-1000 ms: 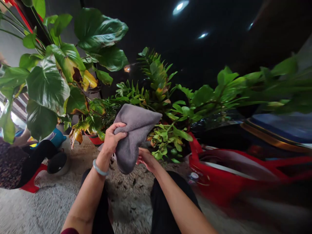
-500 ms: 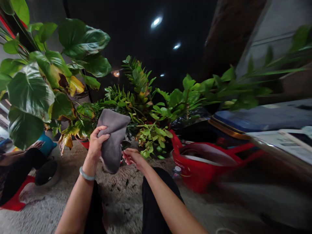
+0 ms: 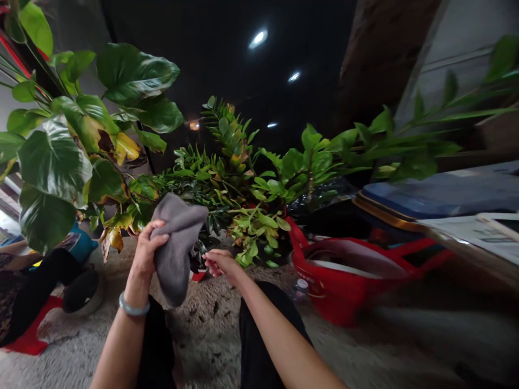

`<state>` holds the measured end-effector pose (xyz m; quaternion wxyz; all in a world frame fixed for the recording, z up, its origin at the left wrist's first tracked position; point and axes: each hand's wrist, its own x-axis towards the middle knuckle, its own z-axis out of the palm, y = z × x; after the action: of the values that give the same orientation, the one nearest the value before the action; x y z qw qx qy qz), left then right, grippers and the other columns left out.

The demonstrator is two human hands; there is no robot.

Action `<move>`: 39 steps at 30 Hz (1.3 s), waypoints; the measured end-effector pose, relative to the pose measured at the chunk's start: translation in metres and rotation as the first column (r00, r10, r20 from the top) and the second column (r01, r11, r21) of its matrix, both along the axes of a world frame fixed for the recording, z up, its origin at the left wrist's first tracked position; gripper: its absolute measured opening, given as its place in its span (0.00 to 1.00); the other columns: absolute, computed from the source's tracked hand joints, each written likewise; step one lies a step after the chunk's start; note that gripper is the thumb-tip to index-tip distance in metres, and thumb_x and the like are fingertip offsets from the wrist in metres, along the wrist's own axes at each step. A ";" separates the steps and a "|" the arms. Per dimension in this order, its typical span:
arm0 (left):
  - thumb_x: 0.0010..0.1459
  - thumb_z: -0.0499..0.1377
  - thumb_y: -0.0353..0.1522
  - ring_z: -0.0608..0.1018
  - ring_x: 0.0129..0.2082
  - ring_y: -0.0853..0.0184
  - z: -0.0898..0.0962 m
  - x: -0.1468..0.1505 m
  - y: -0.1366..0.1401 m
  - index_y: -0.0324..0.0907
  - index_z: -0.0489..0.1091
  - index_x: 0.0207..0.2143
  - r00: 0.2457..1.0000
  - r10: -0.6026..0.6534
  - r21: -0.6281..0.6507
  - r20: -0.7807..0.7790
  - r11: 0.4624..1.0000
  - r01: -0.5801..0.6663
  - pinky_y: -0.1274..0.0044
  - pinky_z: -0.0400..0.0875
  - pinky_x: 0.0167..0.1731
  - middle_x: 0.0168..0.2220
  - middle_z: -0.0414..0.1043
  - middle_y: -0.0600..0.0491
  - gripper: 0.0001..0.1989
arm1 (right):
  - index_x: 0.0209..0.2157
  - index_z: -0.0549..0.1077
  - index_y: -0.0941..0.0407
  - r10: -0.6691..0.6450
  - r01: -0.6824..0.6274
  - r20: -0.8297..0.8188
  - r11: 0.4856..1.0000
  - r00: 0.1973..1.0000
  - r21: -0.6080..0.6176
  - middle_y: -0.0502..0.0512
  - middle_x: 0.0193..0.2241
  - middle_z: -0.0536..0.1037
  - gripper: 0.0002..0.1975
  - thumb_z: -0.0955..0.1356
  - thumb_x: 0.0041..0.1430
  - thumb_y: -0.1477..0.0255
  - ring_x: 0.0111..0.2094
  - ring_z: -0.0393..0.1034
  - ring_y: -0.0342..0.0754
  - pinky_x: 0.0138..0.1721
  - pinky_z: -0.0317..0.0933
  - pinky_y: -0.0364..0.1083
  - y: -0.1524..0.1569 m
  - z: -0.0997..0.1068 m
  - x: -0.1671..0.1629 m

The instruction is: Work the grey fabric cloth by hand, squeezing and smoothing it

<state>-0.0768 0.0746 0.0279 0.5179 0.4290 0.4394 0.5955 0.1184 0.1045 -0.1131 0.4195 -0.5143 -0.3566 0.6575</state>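
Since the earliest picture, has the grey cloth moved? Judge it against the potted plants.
Yes. The grey cloth, held in the left hand, has shifted left and lower against the potted plants.

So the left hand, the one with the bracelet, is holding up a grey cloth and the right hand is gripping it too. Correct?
Not quite. In the head view the left hand does hold the grey cloth, but the right hand is apart from it, fingers loosely curled and holding nothing.

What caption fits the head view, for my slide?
Left hand grips a grey cloth; right hand open beside potted plants.
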 end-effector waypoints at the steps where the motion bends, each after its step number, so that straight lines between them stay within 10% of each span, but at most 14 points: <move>1: 0.33 0.72 0.32 0.74 0.26 0.71 0.004 0.008 0.013 0.44 0.73 0.39 0.999 0.029 0.056 0.018 0.998 -0.030 0.81 0.69 0.27 0.34 0.75 0.58 0.26 | 0.25 0.74 0.58 -0.002 0.002 -0.005 1.000 1.000 0.006 0.48 0.17 0.74 0.05 0.69 0.54 0.73 0.13 0.63 0.39 0.14 0.54 0.37 0.000 0.001 -0.001; 5: 0.33 0.70 0.31 0.72 0.25 0.72 -0.022 0.043 0.042 0.42 0.75 0.38 0.998 0.021 0.015 -0.064 1.000 -0.020 0.81 0.66 0.26 0.31 0.74 0.57 0.24 | 0.22 0.71 0.57 -0.023 0.023 0.012 1.000 1.000 0.000 0.47 0.15 0.72 0.08 0.69 0.54 0.73 0.12 0.63 0.39 0.13 0.53 0.37 0.000 -0.001 -0.004; 9: 0.33 0.70 0.30 0.72 0.23 0.71 -0.057 0.035 0.008 0.40 0.76 0.35 0.970 -0.113 -0.160 -0.213 0.984 0.079 0.80 0.66 0.25 0.28 0.73 0.56 0.21 | 0.18 0.67 0.56 -0.030 0.031 0.042 0.999 0.999 -0.018 0.46 0.11 0.69 0.11 0.69 0.52 0.75 0.10 0.61 0.39 0.11 0.50 0.37 0.002 -0.006 -0.001; 13: 0.34 0.72 0.33 0.73 0.23 0.70 -0.031 -0.014 -0.019 0.43 0.74 0.39 0.996 -0.007 -0.107 -0.085 0.994 -0.002 0.79 0.68 0.24 0.30 0.74 0.57 0.24 | 0.21 0.72 0.57 -0.011 0.011 0.022 1.000 1.000 0.002 0.48 0.15 0.74 0.07 0.71 0.51 0.74 0.12 0.63 0.38 0.12 0.52 0.36 0.002 -0.008 0.004; 18: 0.37 0.70 0.32 0.76 0.29 0.69 -0.002 -0.054 0.027 0.44 0.74 0.41 0.905 0.424 0.136 0.008 0.897 -0.421 0.79 0.71 0.30 0.33 0.76 0.56 0.24 | 0.27 0.77 0.57 -0.010 0.011 -0.021 1.000 1.000 0.026 0.48 0.17 0.75 0.05 0.71 0.53 0.72 0.13 0.64 0.38 0.14 0.57 0.36 0.002 -0.005 0.002; 21: 0.36 0.67 0.29 0.74 0.27 0.70 -0.039 -0.054 0.032 0.43 0.75 0.36 0.836 0.546 -0.008 -0.053 0.837 -0.547 0.79 0.69 0.28 0.30 0.75 0.55 0.20 | 0.26 0.77 0.57 -0.008 0.009 -0.022 1.000 1.000 0.026 0.49 0.17 0.76 0.04 0.71 0.51 0.72 0.13 0.65 0.39 0.14 0.58 0.37 0.001 -0.007 -0.002; 26: 0.33 0.66 0.29 0.71 0.21 0.68 -0.099 -0.047 -0.037 0.42 0.76 0.35 0.897 0.428 -0.272 -0.112 0.855 -0.442 0.78 0.65 0.21 0.23 0.73 0.55 0.20 | 0.22 0.76 0.58 0.008 -0.008 -0.018 0.999 1.000 0.033 0.52 0.18 0.78 0.04 0.71 0.47 0.72 0.14 0.66 0.40 0.15 0.59 0.38 0.003 -0.009 -0.002; 30: 0.34 0.69 0.33 0.74 0.24 0.67 -0.060 -0.051 -0.053 0.43 0.75 0.36 0.832 0.554 -0.039 -0.033 0.831 -0.555 0.77 0.68 0.24 0.28 0.75 0.56 0.21 | 0.19 0.72 0.57 0.001 0.011 -0.118 0.995 0.993 0.098 0.51 0.18 0.77 0.07 0.70 0.44 0.69 0.14 0.66 0.40 0.16 0.59 0.39 0.004 -0.007 -0.006; 34: 0.41 0.67 0.33 0.78 0.39 0.64 -0.013 -0.049 0.007 0.43 0.77 0.37 0.745 0.644 0.387 -0.172 0.740 -0.550 0.75 0.72 0.42 0.38 0.77 0.53 0.16 | 0.20 0.71 0.56 -0.029 0.056 -0.190 0.989 0.981 0.136 0.51 0.19 0.76 0.10 0.71 0.46 0.65 0.15 0.66 0.40 0.17 0.60 0.40 0.003 -0.004 -0.017; 39: 0.37 0.64 0.29 0.76 0.34 0.66 -0.047 -0.031 0.035 0.41 0.77 0.33 0.851 0.467 0.134 -0.241 0.884 -0.448 0.77 0.70 0.37 0.33 0.76 0.53 0.15 | 0.20 0.70 0.56 -0.022 0.038 -0.129 0.992 0.991 0.119 0.51 0.18 0.75 0.12 0.71 0.48 0.65 0.14 0.65 0.41 0.16 0.59 0.40 0.002 -0.005 -0.019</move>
<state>-0.1075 0.1092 -0.0194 0.2814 0.4066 0.5726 0.6539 0.0992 0.1064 -0.1177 0.4818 -0.4500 -0.3607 0.6597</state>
